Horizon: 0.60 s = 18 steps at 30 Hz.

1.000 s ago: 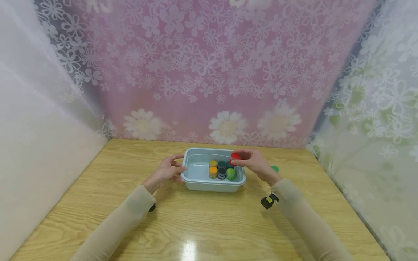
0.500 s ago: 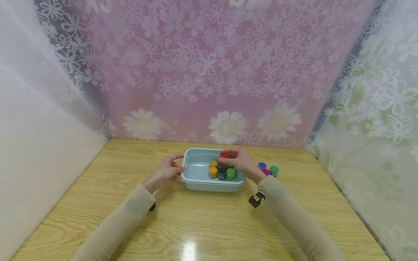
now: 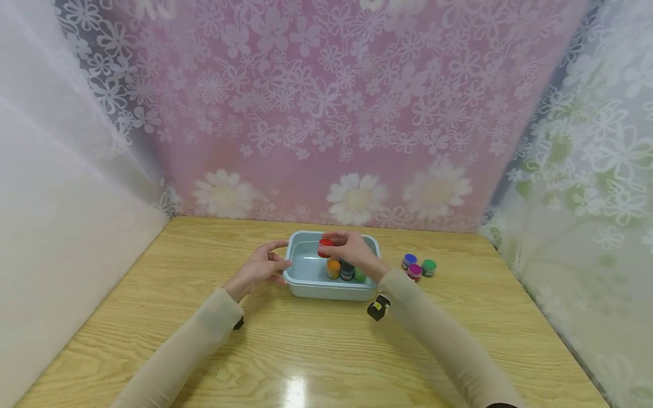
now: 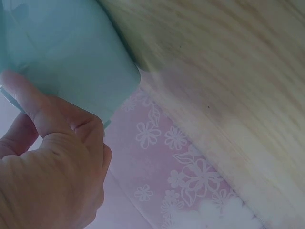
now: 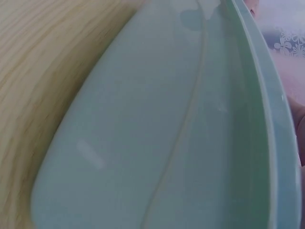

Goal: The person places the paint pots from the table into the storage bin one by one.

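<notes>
In the head view a light blue plastic bin stands on the table. My left hand grips its left end; in the left wrist view the thumb and fingers of that left hand pinch the rim of the bin. My right hand holds a small red paint jar by its sides above the bin's inside. Below it in the bin sit an orange jar, a dark jar and a green jar, partly hidden by the right hand. The bin's wall fills the right wrist view.
Right of the bin, a blue-lidded jar, a magenta-lidded jar and a green-lidded jar stand close together on the wooden table. A pink floral curtain hangs behind.
The right hand has carried the red jar leftward across the bin, uncovering the jars on the table to the right. The left hand stays at the bin's left end.
</notes>
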Available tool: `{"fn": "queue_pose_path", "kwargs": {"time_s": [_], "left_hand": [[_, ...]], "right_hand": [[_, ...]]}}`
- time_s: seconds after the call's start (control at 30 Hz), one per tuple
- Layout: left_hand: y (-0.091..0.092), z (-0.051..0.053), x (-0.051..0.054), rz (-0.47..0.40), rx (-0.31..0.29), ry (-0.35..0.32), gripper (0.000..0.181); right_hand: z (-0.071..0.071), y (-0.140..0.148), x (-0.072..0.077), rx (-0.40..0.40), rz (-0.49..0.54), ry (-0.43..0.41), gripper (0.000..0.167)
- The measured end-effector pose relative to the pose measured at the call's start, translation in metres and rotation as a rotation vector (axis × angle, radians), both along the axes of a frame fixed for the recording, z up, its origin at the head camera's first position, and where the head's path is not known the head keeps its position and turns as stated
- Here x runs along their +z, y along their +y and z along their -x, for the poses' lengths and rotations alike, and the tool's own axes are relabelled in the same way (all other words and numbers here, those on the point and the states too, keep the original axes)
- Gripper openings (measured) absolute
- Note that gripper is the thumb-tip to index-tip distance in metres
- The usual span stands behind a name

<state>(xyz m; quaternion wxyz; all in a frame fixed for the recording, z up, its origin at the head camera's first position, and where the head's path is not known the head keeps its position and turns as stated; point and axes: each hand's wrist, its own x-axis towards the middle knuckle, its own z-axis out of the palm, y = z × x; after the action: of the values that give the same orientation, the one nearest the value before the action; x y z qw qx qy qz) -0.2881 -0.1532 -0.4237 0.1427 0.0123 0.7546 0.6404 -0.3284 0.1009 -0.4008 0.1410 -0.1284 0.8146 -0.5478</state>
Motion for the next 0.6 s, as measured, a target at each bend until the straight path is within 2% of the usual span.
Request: {"fn": "queue_pose_path", "kwargs": {"time_s": [0.3, 0.43, 0.6], "left_hand": [[-0.002, 0.003, -0.003, -0.010, -0.010, -0.003, 0.062], [-0.003, 0.004, -0.004, -0.013, -0.013, -0.002, 0.062], [-0.003, 0.004, -0.005, -0.013, -0.021, -0.004, 0.060]], "right_hand": [[0.005, -0.024, 0.004, -0.050, 0.008, -0.005, 0.047], [0.012, -0.030, 0.000, -0.066, 0.002, -0.001, 0.043], [0.018, -0.033, -0.005, -0.094, -0.034, 0.019, 0.045]]}}
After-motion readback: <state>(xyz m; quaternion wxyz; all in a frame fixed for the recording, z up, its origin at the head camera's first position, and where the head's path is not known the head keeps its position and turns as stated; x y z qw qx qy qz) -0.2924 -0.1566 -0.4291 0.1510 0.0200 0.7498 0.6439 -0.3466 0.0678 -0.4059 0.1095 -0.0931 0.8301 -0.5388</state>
